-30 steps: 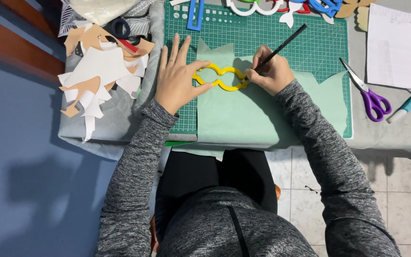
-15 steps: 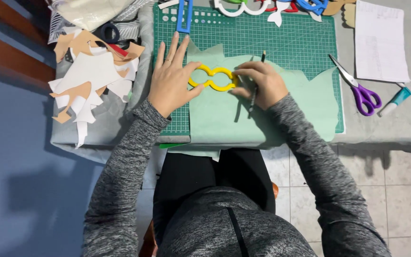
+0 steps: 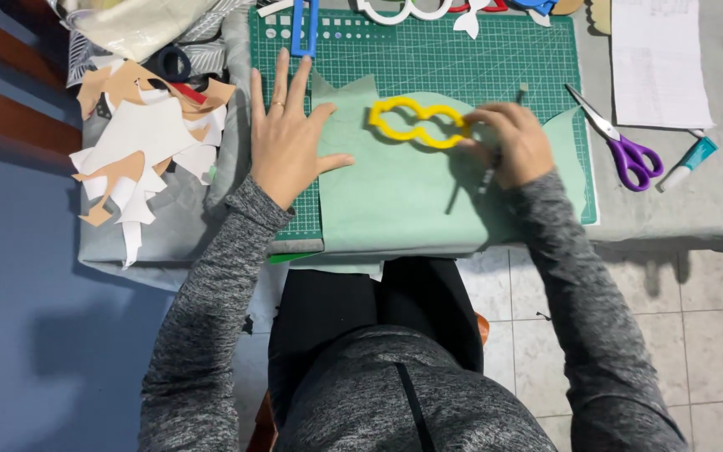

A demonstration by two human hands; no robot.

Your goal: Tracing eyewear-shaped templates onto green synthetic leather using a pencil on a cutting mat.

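A yellow wavy-outlined template point(image 3: 416, 122) lies on a pale green sheet point(image 3: 412, 197) spread over a dark green cutting mat point(image 3: 437, 59). My left hand point(image 3: 286, 138) lies flat with fingers spread, its thumb on the sheet's left edge, a little left of the template. My right hand point(image 3: 508, 142) holds a dark pencil point(image 3: 489, 174) and its fingertips pinch the template's right end.
A pile of white and tan paper scraps point(image 3: 140, 142) lies to the left. Purple-handled scissors point(image 3: 621, 142), a teal glue tube point(image 3: 688, 163) and a white paper point(image 3: 658, 59) lie to the right. A blue template point(image 3: 303, 25) and white cut-outs point(image 3: 403, 10) sit at the mat's far edge.
My left hand has come off the template and moved left. My right hand has turned the pencil down into its palm and taken hold of the template's right end.
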